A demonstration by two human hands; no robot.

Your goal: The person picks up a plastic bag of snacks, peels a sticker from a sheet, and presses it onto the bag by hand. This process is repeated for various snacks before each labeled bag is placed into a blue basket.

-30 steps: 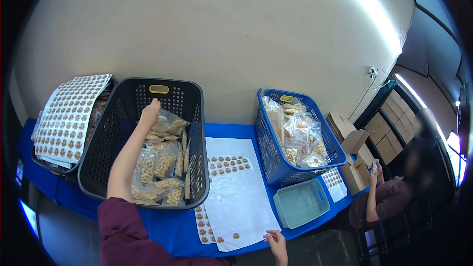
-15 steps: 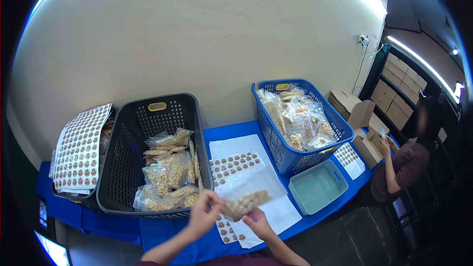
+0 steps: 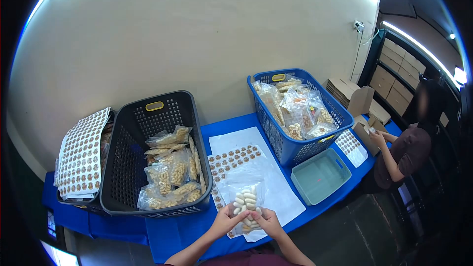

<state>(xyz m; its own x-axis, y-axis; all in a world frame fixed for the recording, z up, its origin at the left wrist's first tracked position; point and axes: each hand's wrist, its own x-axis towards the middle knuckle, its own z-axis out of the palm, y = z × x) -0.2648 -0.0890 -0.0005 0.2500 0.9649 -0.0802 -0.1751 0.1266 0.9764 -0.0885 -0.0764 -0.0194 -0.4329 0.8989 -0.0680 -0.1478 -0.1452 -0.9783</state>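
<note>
A clear plastic bag [image 3: 248, 196] of white oval pieces is held upright over the sticker sheets in front of me. My left hand [image 3: 228, 220] grips its lower left side, and my right hand [image 3: 268, 222] grips its lower right, both thumbs lying on its front. Below and behind the bag lie sheets of round brown stickers [image 3: 224, 166] and plain white paper [image 3: 276, 187]. To the left stands a black basket [image 3: 125, 167] with several bags of pale snacks [image 3: 170, 167] inside.
A blue basket [image 3: 295, 150] full of bags and a green-grey tub [image 3: 320, 194] stand to the right. Another basket at far left carries a stack of sticker sheets [image 3: 81, 152]. A person [image 3: 406, 150] works beside cardboard boxes [image 3: 362, 101] at the table's right end.
The bag has turned from tilted and sideways to upright, its front now facing me. My left hand has moved lower and right. The co-worker's hands have lowered toward the box.
</note>
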